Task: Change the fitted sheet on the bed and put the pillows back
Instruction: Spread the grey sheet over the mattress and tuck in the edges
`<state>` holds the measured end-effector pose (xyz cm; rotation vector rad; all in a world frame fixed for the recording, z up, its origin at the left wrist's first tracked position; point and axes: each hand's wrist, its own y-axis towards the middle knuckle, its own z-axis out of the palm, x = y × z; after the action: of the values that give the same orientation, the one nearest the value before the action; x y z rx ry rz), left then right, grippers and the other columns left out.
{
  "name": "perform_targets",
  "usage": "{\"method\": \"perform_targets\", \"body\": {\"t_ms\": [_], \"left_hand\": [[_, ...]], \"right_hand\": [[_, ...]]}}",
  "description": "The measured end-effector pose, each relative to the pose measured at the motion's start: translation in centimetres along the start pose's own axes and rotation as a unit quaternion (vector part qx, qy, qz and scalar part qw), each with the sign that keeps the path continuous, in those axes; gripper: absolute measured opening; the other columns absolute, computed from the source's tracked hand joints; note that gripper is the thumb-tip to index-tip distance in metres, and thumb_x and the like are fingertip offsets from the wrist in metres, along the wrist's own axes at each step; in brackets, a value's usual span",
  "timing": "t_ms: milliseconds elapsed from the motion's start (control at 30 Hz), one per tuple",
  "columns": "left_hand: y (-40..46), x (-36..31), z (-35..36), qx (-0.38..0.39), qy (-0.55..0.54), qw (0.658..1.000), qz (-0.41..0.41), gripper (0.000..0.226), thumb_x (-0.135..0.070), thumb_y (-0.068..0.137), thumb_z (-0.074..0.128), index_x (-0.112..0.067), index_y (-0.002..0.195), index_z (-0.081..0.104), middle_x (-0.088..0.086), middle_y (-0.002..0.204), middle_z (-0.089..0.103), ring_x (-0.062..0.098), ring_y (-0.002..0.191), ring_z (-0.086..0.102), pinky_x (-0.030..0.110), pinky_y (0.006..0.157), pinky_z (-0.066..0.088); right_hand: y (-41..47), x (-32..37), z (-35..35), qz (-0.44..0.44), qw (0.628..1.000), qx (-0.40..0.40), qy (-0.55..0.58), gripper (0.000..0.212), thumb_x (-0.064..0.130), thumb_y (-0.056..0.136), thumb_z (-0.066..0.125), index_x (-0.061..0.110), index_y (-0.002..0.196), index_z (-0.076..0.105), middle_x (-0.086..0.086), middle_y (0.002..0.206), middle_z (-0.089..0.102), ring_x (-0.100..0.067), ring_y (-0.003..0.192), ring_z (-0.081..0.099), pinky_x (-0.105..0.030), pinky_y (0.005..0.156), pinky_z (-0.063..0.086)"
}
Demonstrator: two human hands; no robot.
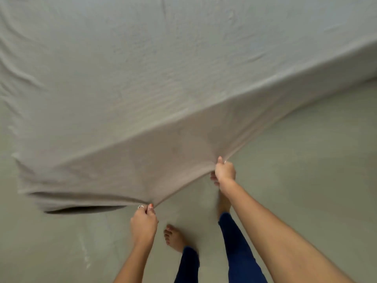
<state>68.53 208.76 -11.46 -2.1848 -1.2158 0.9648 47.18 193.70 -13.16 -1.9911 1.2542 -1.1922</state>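
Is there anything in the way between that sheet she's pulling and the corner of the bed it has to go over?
Nothing visible. The left hand and right hand both grip the edge of the sheet, stretched out over the floor. Only bare feet stand below it. The bed corner itself is hidden under the cloth.

Both bare arms reached forward and down. The left hand (143,220) was curled tight, thumb and fingers pinching together, a ring on one finger. The right hand (224,170), farther out, was clenched too, knuckles up, its arm nearly straight.
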Motion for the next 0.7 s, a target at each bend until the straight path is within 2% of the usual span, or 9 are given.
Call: {"method": "perform_targets", "body": {"t_ms": [33,100,167,267,400,533,700], "left_hand": [[0.2,-0.6,-0.5,0.024,0.026,0.999,0.005,0.033,-0.026,0.098,0.044,-0.011,0.07,0.053,0.016,0.075,0.068,0.038,0.079,0.065,0.045,0.076,0.052],[0.1,-3.1,-1.8,0.043,0.094,0.994,0.032,0.033,-0.032,0.098,0.042,-0.011,0.078,0.057,0.017,0.087,0.07,0.037,0.087,0.064,0.04,0.078,0.052],[-0.2,-7.0,-3.3,0.016,0.16,0.984,0.079,0.035,-0.038,0.1,0.04,-0.009,0.093,0.058,0.019,0.102,0.065,0.038,0.1,0.06,0.036,0.078,0.045],[-1.3,-14.4,-4.2,-0.023,0.234,0.957,0.171,0.035,-0.041,0.1,0.038,-0.011,0.097,0.055,0.019,0.107,0.061,0.04,0.103,0.058,0.038,0.077,0.041],[-1.9,-24.3,-1.9,-0.044,0.278,0.915,0.288,0.034,-0.041,0.1,0.038,-0.012,0.096,0.054,0.014,0.104,0.064,0.037,0.1,0.06,0.037,0.073,0.041],[-2.3,-34.3,3.5,-0.027,0.322,0.857,0.402,0.031,-0.039,0.1,0.04,-0.013,0.1,0.057,0.011,0.109,0.065,0.033,0.105,0.059,0.039,0.078,0.047],[-2.9,-46.5,13.0,-0.014,0.38,0.769,0.513,0.026,-0.037,0.1,0.042,-0.018,0.106,0.057,0.0,0.113,0.062,0.024,0.112,0.056,0.035,0.079,0.044]], "right_hand": [[-1.0,0.0,-1.2,-0.001,0.999,0.029,-0.037,0.042,0.041,0.099,0.037,0.011,0.073,0.053,-0.019,0.081,0.068,-0.032,0.071,0.066,-0.037,0.066,0.056],[-2.2,0.4,-3.4,0.019,0.99,0.1,-0.098,0.045,0.038,0.102,0.033,0.011,0.07,0.049,-0.01,0.067,0.059,-0.022,0.053,0.056,-0.023,0.05,0.042],[-1.7,1.3,-5.4,0.015,0.986,0.126,-0.108,0.04,0.034,0.101,0.036,0.011,0.071,0.049,-0.007,0.065,0.054,-0.019,0.049,0.049,-0.021,0.047,0.033],[0.9,3.5,-9.3,-0.015,0.991,0.112,-0.071,0.024,0.021,0.096,0.045,0.009,0.076,0.049,-0.008,0.064,0.051,-0.02,0.046,0.045,-0.022,0.044,0.031],[5.0,7.9,-16.4,-0.029,0.99,0.087,-0.107,0.028,0.021,0.096,0.045,0.012,0.071,0.05,-0.005,0.061,0.05,-0.017,0.046,0.043,-0.021,0.049,0.029],[11.6,12.9,-23.2,-0.052,0.994,0.047,-0.089,0.021,0.021,0.097,0.043,0.01,0.082,0.052,-0.004,0.066,0.051,-0.016,0.051,0.046,-0.022,0.052,0.03],[20.6,19.4,-30.6,-0.104,0.994,-0.032,0.015,0.034,0.034,0.1,0.035,0.008,0.094,0.055,-0.013,0.084,0.058,-0.019,0.053,0.05,-0.021,0.05,0.029]]}}
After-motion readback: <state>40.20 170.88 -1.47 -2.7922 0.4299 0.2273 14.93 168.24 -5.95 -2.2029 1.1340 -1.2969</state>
